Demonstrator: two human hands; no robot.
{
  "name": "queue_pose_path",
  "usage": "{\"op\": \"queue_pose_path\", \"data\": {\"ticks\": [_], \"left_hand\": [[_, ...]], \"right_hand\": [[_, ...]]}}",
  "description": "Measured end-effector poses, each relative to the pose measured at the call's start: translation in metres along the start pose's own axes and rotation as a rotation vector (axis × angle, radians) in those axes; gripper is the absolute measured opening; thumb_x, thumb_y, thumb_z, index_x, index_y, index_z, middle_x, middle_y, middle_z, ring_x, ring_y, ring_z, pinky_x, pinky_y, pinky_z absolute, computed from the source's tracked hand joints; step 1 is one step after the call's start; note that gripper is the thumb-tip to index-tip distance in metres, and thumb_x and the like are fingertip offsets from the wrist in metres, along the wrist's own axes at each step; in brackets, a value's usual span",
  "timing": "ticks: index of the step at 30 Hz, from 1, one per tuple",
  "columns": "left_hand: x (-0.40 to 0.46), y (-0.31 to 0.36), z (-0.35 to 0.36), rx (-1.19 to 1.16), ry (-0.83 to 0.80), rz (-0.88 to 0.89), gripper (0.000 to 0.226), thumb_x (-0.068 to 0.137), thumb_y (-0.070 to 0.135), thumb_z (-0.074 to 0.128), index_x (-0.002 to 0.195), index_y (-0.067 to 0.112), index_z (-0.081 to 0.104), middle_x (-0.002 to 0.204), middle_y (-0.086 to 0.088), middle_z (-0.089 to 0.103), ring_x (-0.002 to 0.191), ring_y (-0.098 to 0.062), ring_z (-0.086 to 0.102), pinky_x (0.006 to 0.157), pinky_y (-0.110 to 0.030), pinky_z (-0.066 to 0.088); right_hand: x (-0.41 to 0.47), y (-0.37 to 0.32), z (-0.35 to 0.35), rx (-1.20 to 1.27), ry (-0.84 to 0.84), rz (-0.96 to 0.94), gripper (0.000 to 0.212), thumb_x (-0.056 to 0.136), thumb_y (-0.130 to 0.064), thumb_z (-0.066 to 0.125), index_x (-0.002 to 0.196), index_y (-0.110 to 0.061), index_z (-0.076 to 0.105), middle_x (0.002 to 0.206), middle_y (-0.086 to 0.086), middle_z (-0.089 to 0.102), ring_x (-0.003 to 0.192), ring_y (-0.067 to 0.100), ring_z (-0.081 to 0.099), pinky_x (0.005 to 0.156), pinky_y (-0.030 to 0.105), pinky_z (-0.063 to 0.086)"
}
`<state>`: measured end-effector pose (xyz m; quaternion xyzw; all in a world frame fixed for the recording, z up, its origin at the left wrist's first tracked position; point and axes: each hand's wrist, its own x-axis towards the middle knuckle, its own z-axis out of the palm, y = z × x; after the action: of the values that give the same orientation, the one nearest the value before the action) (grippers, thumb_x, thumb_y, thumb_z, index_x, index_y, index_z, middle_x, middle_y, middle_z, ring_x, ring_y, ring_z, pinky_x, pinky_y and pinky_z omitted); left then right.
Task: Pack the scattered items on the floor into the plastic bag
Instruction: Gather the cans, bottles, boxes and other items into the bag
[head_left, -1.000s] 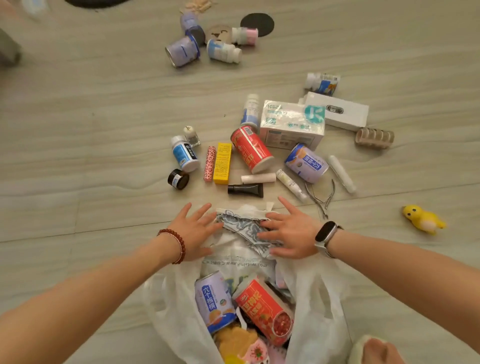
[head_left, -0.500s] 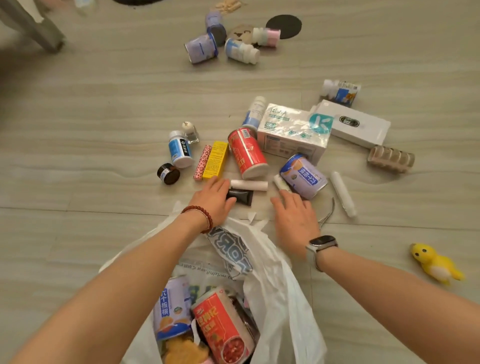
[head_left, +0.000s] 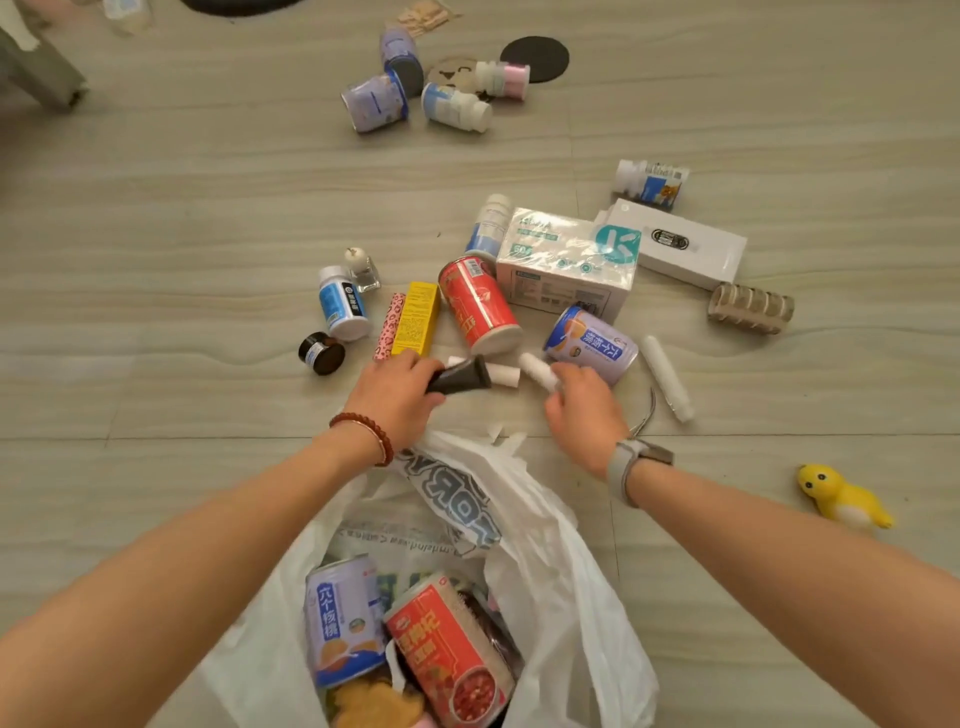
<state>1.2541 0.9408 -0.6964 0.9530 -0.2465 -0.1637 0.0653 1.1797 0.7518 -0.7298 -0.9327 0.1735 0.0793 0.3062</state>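
The white plastic bag (head_left: 566, 587) lies open at the bottom centre, holding a blue can (head_left: 340, 618), a red can (head_left: 447, 654) and snacks. My left hand (head_left: 397, 395) grips a black tube (head_left: 460, 375), lifted just off the floor. My right hand (head_left: 584, 410) pinches a small white tube (head_left: 537, 370) beside a purple can (head_left: 592, 343). A white stick (head_left: 504, 373) lies between the hands. Beyond them lie a red can (head_left: 478, 306), a yellow box (head_left: 415, 318) and a pink spotted tube (head_left: 388, 327).
More items lie scattered: a tissue pack (head_left: 566, 260), a white box (head_left: 685, 244), blue-labelled bottles (head_left: 340, 301), a dark jar (head_left: 322, 354), a white cylinder (head_left: 667, 376), a nipper (head_left: 647, 415), a yellow duck toy (head_left: 836, 499), and cans and bottles (head_left: 374, 101) farther back.
Both hands left the bag's rim and reached forward to the floor items. My left hand took hold of the black tube; my right hand closed on the small white tube.
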Motion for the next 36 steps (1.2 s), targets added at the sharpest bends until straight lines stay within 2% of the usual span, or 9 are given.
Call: {"op": "queue_pose_path", "data": {"ticks": [4, 8, 11, 13, 17, 20, 24, 30, 36], "left_hand": [[-0.04, -0.02, -0.034, -0.184, 0.14, -0.008, 0.037, 0.088, 0.025, 0.054, 0.122, 0.01, 0.052, 0.114, -0.012, 0.059, 0.106, -0.029, 0.052, 0.088, -0.035, 0.04], [-0.095, -0.039, -0.027, -0.18, -0.063, 0.096, 0.034, 0.087, 0.029, 0.055, 0.118, 0.014, 0.056, 0.105, -0.009, 0.062, 0.099, -0.026, 0.055, 0.082, -0.03, 0.04], [-0.12, -0.04, -0.002, -0.065, -0.149, 0.075, 0.035, 0.088, 0.041, 0.049, 0.119, 0.024, 0.054, 0.111, 0.0, 0.063, 0.104, -0.018, 0.053, 0.09, -0.031, 0.038], [-0.127, -0.041, 0.014, -0.046, -0.11, 0.035, 0.036, 0.088, 0.045, 0.046, 0.119, 0.027, 0.053, 0.118, 0.006, 0.06, 0.112, -0.015, 0.049, 0.097, -0.032, 0.031], [-0.132, -0.059, 0.019, -0.057, 0.164, 0.04, 0.038, 0.082, 0.043, 0.037, 0.1, 0.02, 0.061, 0.102, 0.0, 0.063, 0.099, -0.022, 0.059, 0.086, -0.035, 0.036], [-0.121, -0.075, 0.013, -0.105, 0.272, -0.056, 0.041, 0.078, 0.039, 0.038, 0.102, 0.014, 0.061, 0.1, -0.007, 0.062, 0.094, -0.028, 0.06, 0.081, -0.039, 0.041], [-0.088, -0.096, 0.01, -0.175, 0.24, -0.228, 0.047, 0.085, 0.025, 0.056, 0.129, 0.011, 0.045, 0.132, -0.015, 0.045, 0.119, -0.035, 0.045, 0.096, -0.046, 0.038], [-0.022, -0.109, 0.012, -0.413, 0.184, -0.495, 0.071, 0.086, 0.026, 0.056, 0.144, 0.012, 0.017, 0.152, -0.013, 0.015, 0.139, -0.031, 0.019, 0.112, -0.044, 0.024], [0.013, -0.111, 0.021, -0.404, 0.107, -0.503, 0.076, 0.086, 0.022, 0.058, 0.145, 0.01, 0.011, 0.152, -0.012, 0.017, 0.137, -0.032, 0.022, 0.112, -0.043, 0.024]], "right_hand": [[-0.014, -0.043, -0.027, 0.329, 0.119, 0.026, 0.031, 0.091, -0.015, 0.043, 0.12, -0.007, 0.052, 0.109, 0.012, 0.061, 0.094, 0.023, 0.057, 0.081, 0.03, 0.043], [-0.046, -0.082, -0.042, 0.383, 0.07, -0.147, 0.023, 0.09, -0.017, 0.048, 0.111, -0.015, 0.057, 0.088, -0.006, 0.054, 0.067, 0.004, 0.047, 0.057, 0.013, 0.035], [-0.075, -0.094, -0.034, 0.185, -0.096, -0.28, 0.027, 0.088, -0.019, 0.051, 0.114, -0.014, 0.058, 0.083, -0.006, 0.057, 0.075, 0.013, 0.051, 0.061, 0.021, 0.035], [-0.092, -0.091, -0.02, 0.018, -0.201, -0.324, 0.03, 0.089, -0.024, 0.049, 0.117, -0.018, 0.057, 0.098, -0.004, 0.064, 0.087, 0.016, 0.056, 0.073, 0.025, 0.043], [-0.109, -0.086, 0.0, -0.19, -0.399, -0.444, 0.037, 0.089, -0.039, 0.041, 0.122, -0.025, 0.054, 0.116, -0.003, 0.062, 0.109, 0.014, 0.05, 0.09, 0.031, 0.041], [-0.097, -0.091, -0.001, -0.263, -0.36, -0.625, 0.044, 0.088, -0.042, 0.032, 0.119, -0.024, 0.057, 0.12, -0.007, 0.061, 0.113, 0.013, 0.047, 0.093, 0.031, 0.038], [-0.042, -0.094, -0.001, -0.135, -0.119, -0.421, 0.03, 0.092, -0.019, 0.043, 0.119, -0.015, 0.056, 0.122, 0.005, 0.059, 0.113, 0.021, 0.05, 0.097, 0.039, 0.042], [0.016, -0.065, 0.023, -0.331, -0.134, 0.062, 0.032, 0.089, -0.023, 0.044, 0.119, -0.01, 0.049, 0.123, 0.013, 0.052, 0.114, 0.031, 0.046, 0.091, 0.041, 0.04], [0.025, -0.049, 0.04, -0.349, -0.171, 0.05, 0.037, 0.09, -0.025, 0.048, 0.124, -0.011, 0.043, 0.126, 0.013, 0.045, 0.116, 0.031, 0.042, 0.093, 0.042, 0.04]]}}
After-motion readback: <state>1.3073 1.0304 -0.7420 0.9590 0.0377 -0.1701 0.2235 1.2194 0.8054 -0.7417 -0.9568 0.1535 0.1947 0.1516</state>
